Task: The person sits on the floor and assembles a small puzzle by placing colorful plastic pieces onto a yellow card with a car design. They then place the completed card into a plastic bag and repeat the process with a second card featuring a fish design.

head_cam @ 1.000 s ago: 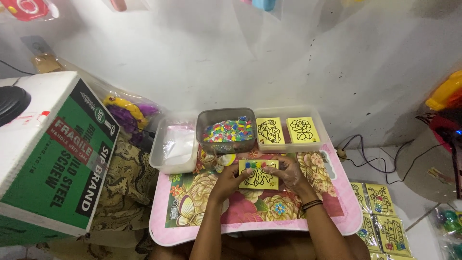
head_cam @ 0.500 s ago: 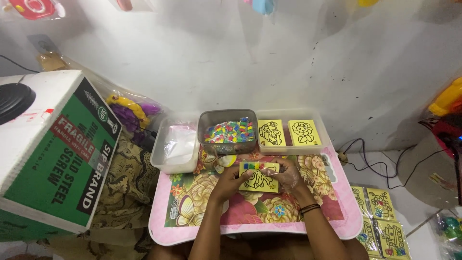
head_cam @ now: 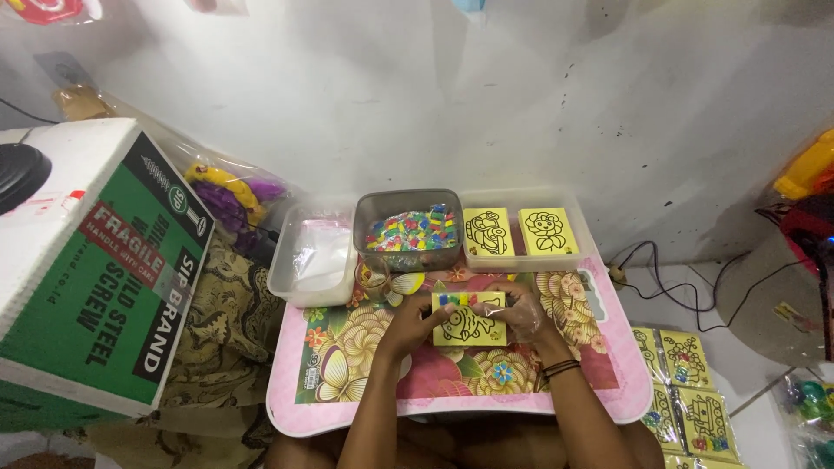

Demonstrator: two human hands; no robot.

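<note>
Yellow picture card (head_cam: 469, 320) lies on the pink flowered tabletop (head_cam: 365, 382), with the left hand (head_cam: 408, 326) pressing its left edge with bent fingers and the right hand (head_cam: 519, 311), in a clear plastic cover, pinching its right edge. Small coloured pieces (head_cam: 459, 299) sit in a row along the card's top. I think a tilt or a careless push can make them slide off, toward the grey tub of pieces (head_cam: 408, 230) just behind.

You get soft, even light from above, with faint shadows. The wall (head_cam: 486, 95) looks hazy. Edges bend and blur a bit.
</note>
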